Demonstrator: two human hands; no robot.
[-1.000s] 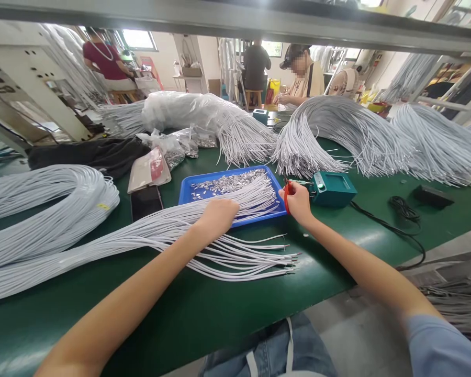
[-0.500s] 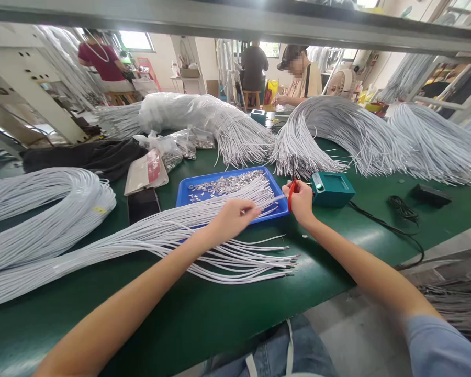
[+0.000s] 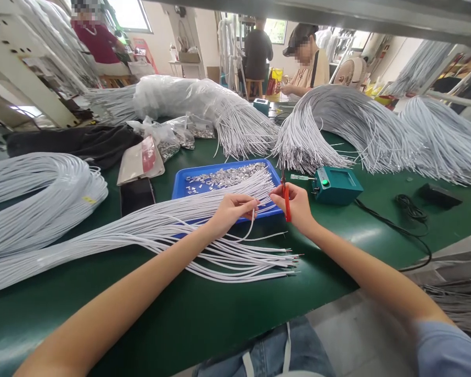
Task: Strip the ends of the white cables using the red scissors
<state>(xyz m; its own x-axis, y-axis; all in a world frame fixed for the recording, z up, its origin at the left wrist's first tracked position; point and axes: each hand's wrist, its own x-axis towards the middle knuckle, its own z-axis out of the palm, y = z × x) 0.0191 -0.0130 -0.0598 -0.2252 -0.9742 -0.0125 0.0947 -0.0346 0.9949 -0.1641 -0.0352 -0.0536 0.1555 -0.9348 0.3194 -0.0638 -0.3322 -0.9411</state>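
Between the pinched fingers of my left hand (image 3: 235, 210) is the end of a white cable (image 3: 253, 226), which bends down below the fingertips. My right hand (image 3: 296, 205) is closed around red-handled scissors (image 3: 287, 203), their dark blades pointing away from me. Thumb and forefinger of that hand come together close to the left fingertips; whether they pinch anything else is too small to tell. Under and behind the hands sits a blue tray (image 3: 177, 184) with small metal pieces (image 3: 227, 177) and a bundle of white cable ends (image 3: 255, 189). Looser cables with bared tips (image 3: 259, 262) lie nearer me.
A teal device (image 3: 339, 187) with a lit green button stands right of my right hand, its cord trailing right. Thick cable bundles (image 3: 322, 120) line the back. Coiled cable (image 3: 43, 209), a phone (image 3: 137, 197) and a pouch (image 3: 142, 159) lie left. A person (image 3: 306, 65) sits opposite.
My left hand now pinches a cable end that was not in its fingers before. My right hand still holds the scissors, and the two hands are closer together. The view has tilted slightly.
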